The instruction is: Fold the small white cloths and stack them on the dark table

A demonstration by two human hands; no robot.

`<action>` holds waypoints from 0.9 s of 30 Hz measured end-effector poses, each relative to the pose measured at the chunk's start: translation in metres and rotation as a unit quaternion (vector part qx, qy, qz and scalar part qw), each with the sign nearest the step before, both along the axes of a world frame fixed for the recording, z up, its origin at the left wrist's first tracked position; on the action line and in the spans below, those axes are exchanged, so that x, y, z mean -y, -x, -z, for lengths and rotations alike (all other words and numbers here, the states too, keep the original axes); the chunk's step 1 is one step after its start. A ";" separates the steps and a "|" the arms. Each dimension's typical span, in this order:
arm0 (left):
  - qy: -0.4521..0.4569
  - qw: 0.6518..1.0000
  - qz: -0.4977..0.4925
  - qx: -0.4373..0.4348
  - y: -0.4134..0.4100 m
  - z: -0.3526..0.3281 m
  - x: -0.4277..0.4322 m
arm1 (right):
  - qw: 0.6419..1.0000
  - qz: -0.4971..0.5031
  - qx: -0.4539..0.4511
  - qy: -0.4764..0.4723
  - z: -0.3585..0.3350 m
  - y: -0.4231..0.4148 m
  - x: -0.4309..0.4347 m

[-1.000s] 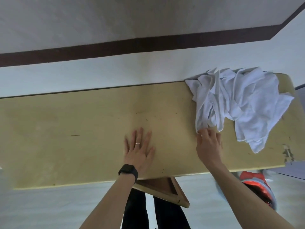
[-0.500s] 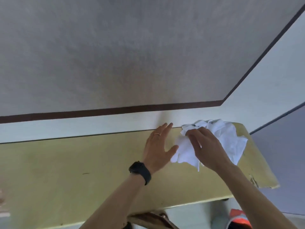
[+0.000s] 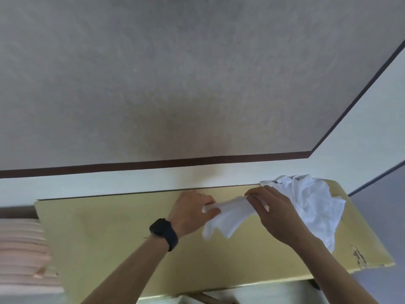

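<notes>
Grips a small white cloth (image 3: 228,218) at its left end with the left hand (image 3: 192,212), fingers curled round the bunched edge. Pinches the same cloth's upper edge farther right with the right hand (image 3: 271,213), thumb and fingertips pressed together on the fabric. Holds it stretched just above the yellowish table (image 3: 109,233), long axis running left to right and rising slightly toward the right, loose lower corners hanging down toward the near edge. Cannot tell whether those corners touch the tabletop. Works just beside a crumpled pile of white cloths (image 3: 311,200), heaped on the table's far right corner, partly behind the right hand and draping toward the near edge. Wears a black watch (image 3: 164,232) on the left wrist. Stands with a blurred pink stack (image 3: 22,249) just beside the table's left end.
</notes>
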State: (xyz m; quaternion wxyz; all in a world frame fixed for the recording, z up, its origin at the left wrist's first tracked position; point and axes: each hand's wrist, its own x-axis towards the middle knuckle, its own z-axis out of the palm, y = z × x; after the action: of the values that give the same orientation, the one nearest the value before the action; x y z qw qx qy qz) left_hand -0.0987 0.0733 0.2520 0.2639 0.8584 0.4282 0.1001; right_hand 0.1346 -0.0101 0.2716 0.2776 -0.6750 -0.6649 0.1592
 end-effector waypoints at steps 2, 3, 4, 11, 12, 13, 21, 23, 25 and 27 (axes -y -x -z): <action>-0.036 0.998 0.005 -0.057 0.034 0.010 -0.002 | 1.000 0.009 -0.017 0.000 0.006 0.010 0.004; -0.046 0.996 0.001 -0.079 0.051 0.014 -0.004 | 1.000 0.011 -0.022 0.001 0.010 0.015 0.006; -0.049 0.995 -0.008 -0.087 0.067 0.019 -0.005 | 1.000 0.012 -0.024 0.003 0.015 0.019 0.007; -0.015 0.994 -0.094 -0.048 0.130 0.035 -0.003 | 0.996 -0.024 0.061 0.056 0.061 0.033 0.000; -0.013 0.994 -0.105 -0.036 0.133 0.036 -0.005 | 0.995 -0.023 0.072 0.066 0.067 0.035 -0.004; -0.015 0.993 -0.117 -0.025 0.135 0.039 -0.007 | 0.994 -0.020 0.082 0.075 0.072 0.036 -0.007; -0.074 0.983 -0.170 -0.007 0.142 0.050 -0.046 | 0.991 0.018 0.108 0.072 0.084 0.046 -0.043; -0.106 0.980 -0.168 0.005 0.143 0.048 -0.053 | 0.993 0.034 0.108 0.047 0.083 0.049 -0.050; -0.155 0.974 -0.163 0.017 0.148 0.048 -0.055 | 0.993 0.048 0.104 0.003 0.081 0.053 -0.053; -0.199 0.965 -0.168 0.026 0.154 0.051 -0.049 | 0.992 0.044 0.113 -0.044 0.083 0.057 -0.051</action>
State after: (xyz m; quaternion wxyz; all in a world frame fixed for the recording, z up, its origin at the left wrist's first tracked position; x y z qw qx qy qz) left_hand -0.2530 0.1223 0.2012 0.0783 0.8067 0.5306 0.2482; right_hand 0.0781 0.0407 0.1888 0.2365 -0.7044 -0.6681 0.0399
